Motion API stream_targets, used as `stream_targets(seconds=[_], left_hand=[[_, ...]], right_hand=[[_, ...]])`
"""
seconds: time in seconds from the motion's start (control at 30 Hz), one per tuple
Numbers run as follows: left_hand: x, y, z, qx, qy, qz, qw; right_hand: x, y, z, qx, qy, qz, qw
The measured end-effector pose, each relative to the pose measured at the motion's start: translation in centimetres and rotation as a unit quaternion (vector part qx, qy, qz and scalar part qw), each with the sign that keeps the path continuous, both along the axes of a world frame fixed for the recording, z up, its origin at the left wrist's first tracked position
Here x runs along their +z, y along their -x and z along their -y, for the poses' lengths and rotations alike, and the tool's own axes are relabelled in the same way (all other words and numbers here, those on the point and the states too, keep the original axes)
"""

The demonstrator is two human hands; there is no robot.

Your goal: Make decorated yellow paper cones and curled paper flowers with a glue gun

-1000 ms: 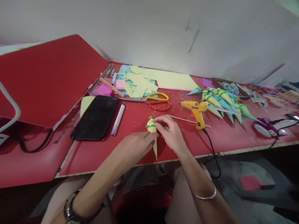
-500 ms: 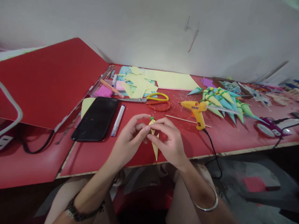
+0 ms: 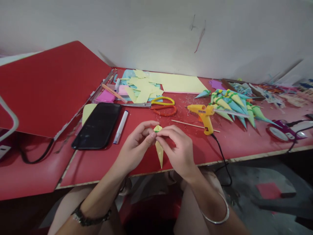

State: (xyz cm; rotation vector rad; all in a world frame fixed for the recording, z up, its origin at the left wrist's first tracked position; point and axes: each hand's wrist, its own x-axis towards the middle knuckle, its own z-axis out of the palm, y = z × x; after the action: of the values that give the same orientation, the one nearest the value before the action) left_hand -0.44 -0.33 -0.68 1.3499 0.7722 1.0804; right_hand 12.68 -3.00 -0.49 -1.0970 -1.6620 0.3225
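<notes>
Near the table's front edge, a pale yellow folded-paper cone [image 3: 159, 154] points its tip down toward me. A green band crosses it near its wide upper end. My left hand [image 3: 137, 143] pinches the cone's upper part from the left, thumb and fingers curled together. From the other side my right hand [image 3: 177, 148] pinches the same end at the green band. The fingertips of both hands nearly meet and hide part of the band. Beyond my hands lie scissors [image 3: 163, 101] with one yellow and one red handle, and a thin wooden stick [image 3: 187, 124].
A yellow glue gun [image 3: 205, 116] with its cord stands to the right, before a pile of finished blue and yellow paper cones [image 3: 232, 101]. Left are a black phone [image 3: 96, 125] and a white marker [image 3: 121, 127]. Paper scraps [image 3: 145, 86] lie at the back.
The green piece that stuck up above the cone's top now lies across the cone at my fingertips. My right hand has shifted slightly; the view has turned a little.
</notes>
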Motion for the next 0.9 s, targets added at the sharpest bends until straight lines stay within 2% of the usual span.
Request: stream_targets(seconds=[0.07, 0.13, 0.23, 0.33, 0.47, 0.5, 0.53, 0.6, 0.77, 0.9], left_hand=[[0.1, 0.3, 0.2, -0.007, -0.031, 0.006, 0.999], [0.4, 0.7, 0.3, -0.005, -0.082, -0.027, 0.996], [0.8, 1.1, 0.2, -0.015, -0.178, -0.194, 0.964], [0.7, 1.1, 0.0, -0.064, -0.268, -0.366, 0.889], [-0.1, 0.7, -0.3, -0.107, -0.375, -0.537, 0.748], [-0.3, 0.6, -0.3, -0.113, -0.386, -0.563, 0.723], [-0.3, 0.5, -0.4, -0.12, -0.386, -0.578, 0.709], [-0.2, 0.4, -0.4, -0.129, -0.368, -0.587, 0.71], [0.0, 0.7, -0.4, -0.127, -0.297, -0.579, 0.749], [-0.1, 1.2, -0.4, -0.111, -0.286, -0.56, 0.769]], right_hand=[[-0.2, -0.5, -0.2, -0.03, -0.001, -0.011, 0.999], [-0.5, -1.1, -0.6, -0.071, 0.027, -0.063, 0.995], [-0.9, -1.9, -1.2, -0.097, 0.083, -0.175, 0.976], [-0.9, -2.1, -1.4, -0.081, 0.115, -0.22, 0.965], [-0.6, -1.7, -1.3, -0.063, 0.145, -0.242, 0.957], [-0.6, -1.7, -1.3, -0.061, 0.149, -0.257, 0.953], [-0.6, -1.7, -1.3, -0.059, 0.151, -0.272, 0.949], [-0.7, -1.7, -1.4, -0.058, 0.148, -0.294, 0.943], [-1.2, -2.0, -1.6, -0.062, 0.145, -0.285, 0.945], [-1.4, -1.8, -1.7, -0.049, 0.146, -0.269, 0.951]])
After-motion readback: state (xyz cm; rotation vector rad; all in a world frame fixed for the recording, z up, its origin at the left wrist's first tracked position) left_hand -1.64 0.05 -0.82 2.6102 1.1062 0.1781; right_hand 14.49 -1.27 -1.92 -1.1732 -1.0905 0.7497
